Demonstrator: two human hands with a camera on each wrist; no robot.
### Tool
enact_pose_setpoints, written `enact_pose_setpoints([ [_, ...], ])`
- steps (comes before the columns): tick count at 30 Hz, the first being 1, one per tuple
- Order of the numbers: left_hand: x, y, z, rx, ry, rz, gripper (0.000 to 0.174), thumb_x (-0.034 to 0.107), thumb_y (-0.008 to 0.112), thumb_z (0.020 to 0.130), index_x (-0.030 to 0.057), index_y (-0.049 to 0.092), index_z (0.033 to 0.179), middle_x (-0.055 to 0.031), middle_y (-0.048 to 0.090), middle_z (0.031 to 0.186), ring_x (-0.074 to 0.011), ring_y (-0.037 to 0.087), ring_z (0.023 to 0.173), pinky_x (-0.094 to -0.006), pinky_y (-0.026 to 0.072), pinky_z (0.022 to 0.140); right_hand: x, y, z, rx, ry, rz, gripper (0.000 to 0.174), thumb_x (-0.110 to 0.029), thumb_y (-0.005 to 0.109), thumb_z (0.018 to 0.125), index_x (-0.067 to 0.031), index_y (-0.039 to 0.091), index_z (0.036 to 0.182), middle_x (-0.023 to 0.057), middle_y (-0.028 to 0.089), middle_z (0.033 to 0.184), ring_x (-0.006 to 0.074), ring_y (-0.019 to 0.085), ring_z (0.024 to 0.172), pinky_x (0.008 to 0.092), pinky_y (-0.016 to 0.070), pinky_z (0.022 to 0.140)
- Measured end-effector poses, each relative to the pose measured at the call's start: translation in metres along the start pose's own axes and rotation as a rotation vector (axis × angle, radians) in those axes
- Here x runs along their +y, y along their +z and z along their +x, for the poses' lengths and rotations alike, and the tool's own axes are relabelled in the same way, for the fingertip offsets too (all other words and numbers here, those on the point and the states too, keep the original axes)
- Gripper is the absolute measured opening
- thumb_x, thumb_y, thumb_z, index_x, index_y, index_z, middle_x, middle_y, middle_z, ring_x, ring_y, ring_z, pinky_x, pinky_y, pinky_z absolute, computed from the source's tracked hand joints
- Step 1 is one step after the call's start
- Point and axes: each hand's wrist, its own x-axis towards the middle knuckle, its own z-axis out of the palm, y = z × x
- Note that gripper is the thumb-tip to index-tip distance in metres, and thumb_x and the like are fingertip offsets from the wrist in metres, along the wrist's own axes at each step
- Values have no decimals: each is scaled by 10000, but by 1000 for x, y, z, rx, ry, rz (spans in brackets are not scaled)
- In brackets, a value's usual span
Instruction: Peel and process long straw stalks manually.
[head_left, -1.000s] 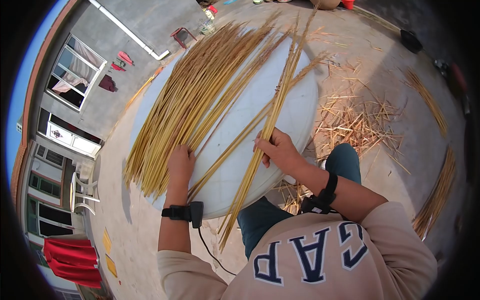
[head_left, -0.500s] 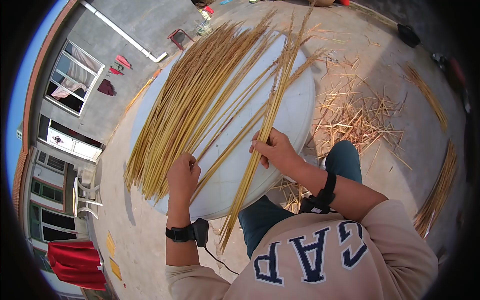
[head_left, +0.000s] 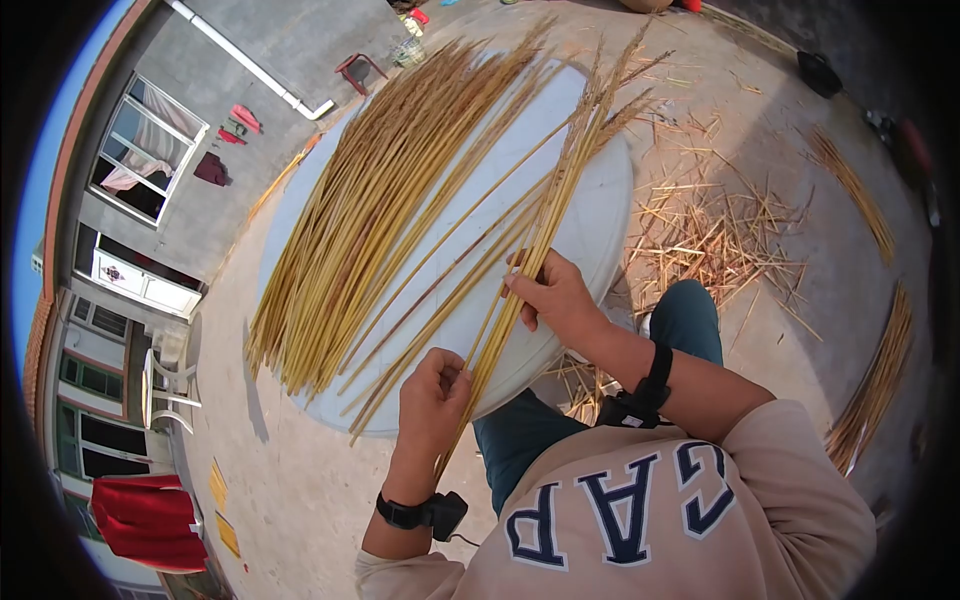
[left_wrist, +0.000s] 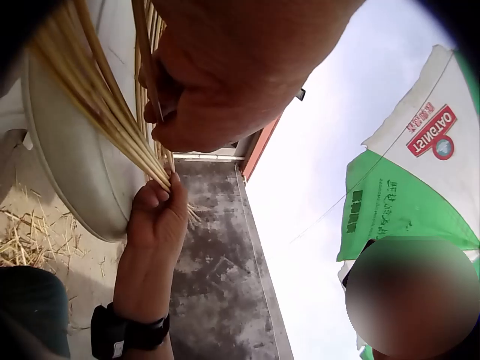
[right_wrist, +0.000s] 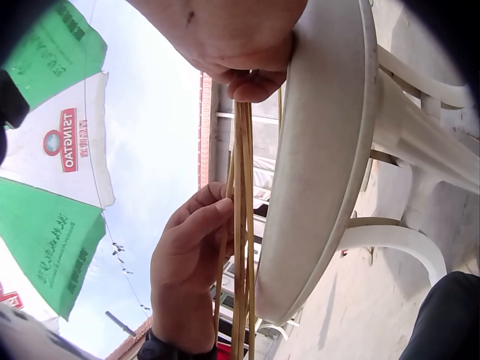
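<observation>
My right hand (head_left: 560, 295) grips a slim bundle of long yellow stalks (head_left: 495, 350) with feathery brown tops, slanting over the near right side of a round white table (head_left: 600, 220). Lower down beside the same bundle is my left hand (head_left: 435, 395). In the right wrist view, the left hand (right_wrist: 187, 255) pinches a single stalk (right_wrist: 223, 262) between thumb and fingers, alongside the bundle. A thick spread of similar stalks (head_left: 370, 220) covers the table's left half. Several loose stalks (head_left: 435, 320) lie between that spread and my hands.
Broken straw (head_left: 715, 230) litters the concrete right of the table. Two more stalk bundles (head_left: 865, 390) lie on the ground at the far right. A white chair (head_left: 165, 390) stands left of the table, and a green and white umbrella (left_wrist: 397, 165) is overhead.
My left hand has left the edge of the big spread and moved right and nearer my body, to the bundle. More loose stalks lie apart from the spread. The right hand stays nearly in place.
</observation>
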Motion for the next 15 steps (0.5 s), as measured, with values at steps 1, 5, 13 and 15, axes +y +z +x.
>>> enact_pose_setpoints([
  [1,1,3,-4,5,-10,9,90,41,602,776,17,532,828,-76,529,621,-152,522,547,-267,428,536,0,0,0,10,-8,4,237,-110,575,840,32,498,1015,85,592,769,82,493,437,211,394,367],
  [5,-5,7,-12,-35,72,30,90,25,594,789,8,524,843,-67,533,621,-137,497,534,-251,413,522,-6,-2,4,-50,59,24,205,-120,584,839,19,508,969,82,592,750,82,493,434,211,393,360],
  [13,4,-46,41,137,357,431,262,122,635,790,27,521,1006,-127,582,854,-255,535,602,-348,453,586,1,-2,10,-37,96,-14,161,-145,579,844,-16,509,909,89,588,722,92,481,411,217,390,346],
  [15,-1,-51,55,161,306,479,302,136,639,790,36,516,1046,-143,576,922,-258,555,634,-360,455,615,1,-2,12,-62,102,-20,167,-153,576,846,-22,504,919,97,593,736,97,481,408,218,393,346],
])
